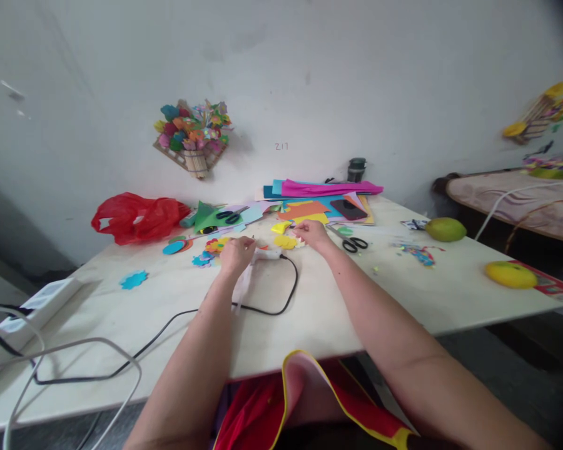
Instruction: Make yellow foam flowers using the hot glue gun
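My left hand (238, 255) is closed in a pinch above the table, and whatever its fingertips hold is too small to name. Just beside and partly behind it lies a white glue gun (268, 254) with a black cord. My right hand (312, 234) also pinches, over small pale pieces I cannot make out clearly. Near its fingertips are a yellow flower-shaped cutout (285, 241) and a bright yellow piece (280, 227). Colourful flower cutouts (216, 245) and blue ones (202, 259) lie left of my left hand.
Black-handled scissors (355, 244) lie right of my right hand; another pair (232, 216) rests on green sheets. Coloured sheets (304, 209), a phone (348, 210) and a red plastic bag (138, 215) sit behind. Mangoes (511, 275) stand right; a power strip (42, 306) and cables lie left.
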`<action>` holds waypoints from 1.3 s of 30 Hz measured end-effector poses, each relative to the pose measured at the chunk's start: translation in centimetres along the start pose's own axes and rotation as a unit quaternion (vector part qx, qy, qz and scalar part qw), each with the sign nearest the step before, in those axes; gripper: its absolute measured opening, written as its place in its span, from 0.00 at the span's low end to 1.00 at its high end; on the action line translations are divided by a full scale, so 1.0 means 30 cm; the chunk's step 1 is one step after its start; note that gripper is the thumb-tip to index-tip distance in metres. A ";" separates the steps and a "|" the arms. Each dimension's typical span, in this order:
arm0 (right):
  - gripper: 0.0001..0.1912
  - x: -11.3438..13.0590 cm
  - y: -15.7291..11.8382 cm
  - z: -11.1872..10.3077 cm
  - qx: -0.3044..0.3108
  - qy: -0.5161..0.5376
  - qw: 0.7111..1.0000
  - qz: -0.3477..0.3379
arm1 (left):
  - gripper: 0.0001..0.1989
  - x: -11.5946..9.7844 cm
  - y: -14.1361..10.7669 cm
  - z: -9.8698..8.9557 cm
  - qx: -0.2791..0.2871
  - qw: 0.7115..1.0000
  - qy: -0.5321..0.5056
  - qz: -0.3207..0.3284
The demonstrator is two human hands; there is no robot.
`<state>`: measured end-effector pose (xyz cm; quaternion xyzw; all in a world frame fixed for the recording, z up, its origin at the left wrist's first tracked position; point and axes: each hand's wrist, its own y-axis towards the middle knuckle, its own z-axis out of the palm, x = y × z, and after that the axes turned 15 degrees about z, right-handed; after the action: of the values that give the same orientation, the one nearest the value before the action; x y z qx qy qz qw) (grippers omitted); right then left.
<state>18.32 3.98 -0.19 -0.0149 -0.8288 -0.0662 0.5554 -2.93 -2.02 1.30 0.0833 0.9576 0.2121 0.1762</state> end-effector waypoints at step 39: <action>0.15 0.028 -0.034 -0.057 0.054 -0.370 0.926 -0.050 | 0.15 0.003 0.002 0.011 0.004 0.999 0.011 0.033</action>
<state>19.48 2.70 1.14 0.0333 -0.9773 -0.0391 0.2056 -2.89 -1.82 1.01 0.1130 0.9570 0.2148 0.1587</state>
